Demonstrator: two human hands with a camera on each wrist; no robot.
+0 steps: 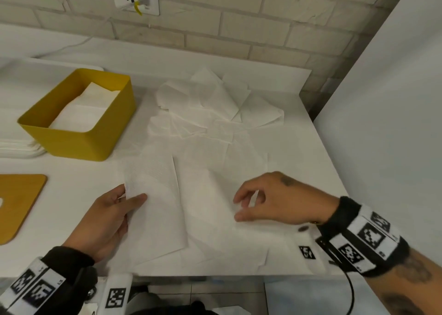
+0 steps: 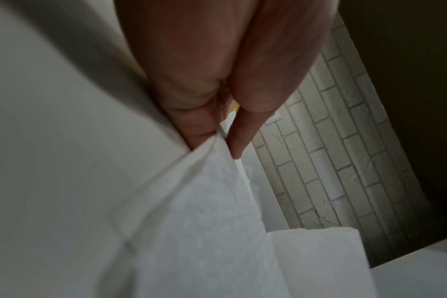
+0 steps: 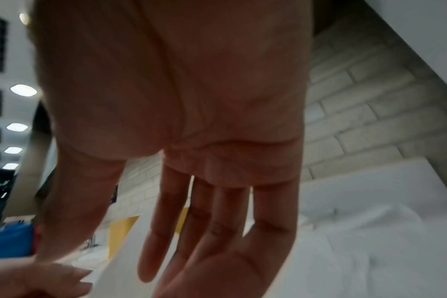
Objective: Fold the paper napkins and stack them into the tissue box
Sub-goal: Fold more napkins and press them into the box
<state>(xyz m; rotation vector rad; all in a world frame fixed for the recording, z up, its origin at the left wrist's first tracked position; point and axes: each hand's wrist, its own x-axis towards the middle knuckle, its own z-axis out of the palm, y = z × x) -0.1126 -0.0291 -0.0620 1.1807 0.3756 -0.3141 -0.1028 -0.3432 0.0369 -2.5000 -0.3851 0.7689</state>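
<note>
Now left hand (image 1: pixel 105 221) pinches napkin (image 1: pixel 155 209) corner; right hand (image 1: pixel 270 198) loose, empty. Align edges before creasing (thin paper tears), then box (image 1: pixel 79 142).

Wooden lid (image 1: pixel 16 207) cut off left.

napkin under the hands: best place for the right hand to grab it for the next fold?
Judging by its pose, pinch the napkin at its free right edge, coming from the right: the left hand already pinches the left corner, and the right hand hovers open beside it.
</note>
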